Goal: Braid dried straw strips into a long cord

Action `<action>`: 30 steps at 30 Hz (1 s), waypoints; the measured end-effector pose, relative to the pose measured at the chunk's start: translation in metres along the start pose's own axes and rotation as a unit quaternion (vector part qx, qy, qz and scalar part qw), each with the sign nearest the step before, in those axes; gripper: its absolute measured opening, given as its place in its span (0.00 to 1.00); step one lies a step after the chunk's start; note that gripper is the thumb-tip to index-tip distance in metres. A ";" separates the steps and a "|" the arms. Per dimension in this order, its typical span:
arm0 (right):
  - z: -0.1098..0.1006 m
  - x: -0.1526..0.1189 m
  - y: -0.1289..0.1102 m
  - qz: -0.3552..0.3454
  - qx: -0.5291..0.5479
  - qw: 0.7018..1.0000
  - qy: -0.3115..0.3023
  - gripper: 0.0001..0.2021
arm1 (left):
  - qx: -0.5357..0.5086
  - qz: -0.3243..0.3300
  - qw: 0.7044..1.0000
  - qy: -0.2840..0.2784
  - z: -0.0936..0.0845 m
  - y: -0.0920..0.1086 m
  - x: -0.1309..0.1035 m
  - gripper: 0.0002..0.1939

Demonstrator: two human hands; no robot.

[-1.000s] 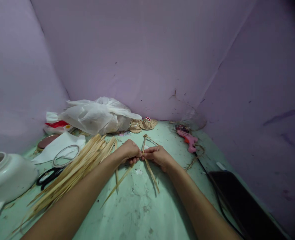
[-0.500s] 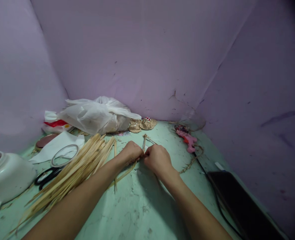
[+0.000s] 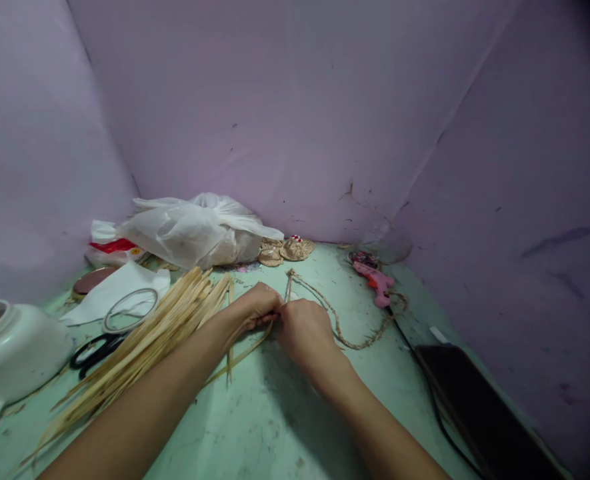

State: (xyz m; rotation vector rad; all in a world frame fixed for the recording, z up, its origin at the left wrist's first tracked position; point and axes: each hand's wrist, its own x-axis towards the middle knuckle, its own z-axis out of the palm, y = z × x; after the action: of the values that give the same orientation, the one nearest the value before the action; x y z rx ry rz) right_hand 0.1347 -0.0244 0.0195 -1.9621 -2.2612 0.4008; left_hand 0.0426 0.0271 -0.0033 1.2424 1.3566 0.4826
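Observation:
Both hands meet over the middle of the pale green table. My left hand (image 3: 261, 307) is closed round the working end of a braided straw cord (image 3: 338, 328), and a loose straw strip (image 3: 247, 350) trails from beneath it. Pressed against it, my right hand (image 3: 305, 327) is closed on the same end, with its fingertips hidden. From the hands the cord rises to a point beyond them, then curves down and right towards a pink glue gun (image 3: 379, 281). A bundle of dry straw strips (image 3: 149, 353) lies left of my left forearm.
Black-handled scissors (image 3: 95, 351), a ring (image 3: 109, 320) and a white pot (image 3: 19, 353) are at left. Behind stand a plastic bag (image 3: 195, 230) and small woven hats (image 3: 297, 249). A dark flat object (image 3: 479, 407) and black cable (image 3: 437, 407) lie right.
My right hand has shifted slightly left and down, against my left hand. More of the braided cord now shows to the right of the hands.

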 end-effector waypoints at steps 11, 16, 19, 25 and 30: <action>0.000 0.033 0.053 0.162 0.502 0.848 -0.040 0.04 | 0.002 0.044 0.997 -0.068 -0.013 -0.012 0.012 0.03; 0.013 0.028 0.034 0.139 0.618 0.756 -0.167 0.06 | 0.019 0.057 0.996 -0.062 -0.010 -0.008 0.008 0.02; 0.020 0.031 0.035 0.139 0.567 0.801 -0.133 0.07 | 0.054 0.057 0.996 -0.051 -0.010 -0.007 0.008 0.03; 0.031 0.038 0.045 0.142 0.443 0.883 -0.058 0.04 | 0.139 0.067 0.986 -0.068 -0.011 -0.003 0.004 0.06; 0.030 0.034 0.042 0.125 0.498 0.857 -0.040 0.03 | 0.125 -0.015 0.989 -0.072 -0.011 0.006 -0.001 0.12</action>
State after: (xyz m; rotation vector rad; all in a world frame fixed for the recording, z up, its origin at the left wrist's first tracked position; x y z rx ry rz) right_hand 0.1620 0.0109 -0.0239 -1.6067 -1.2989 1.3597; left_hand 0.0351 0.0321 0.0049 1.4301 1.3393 0.2011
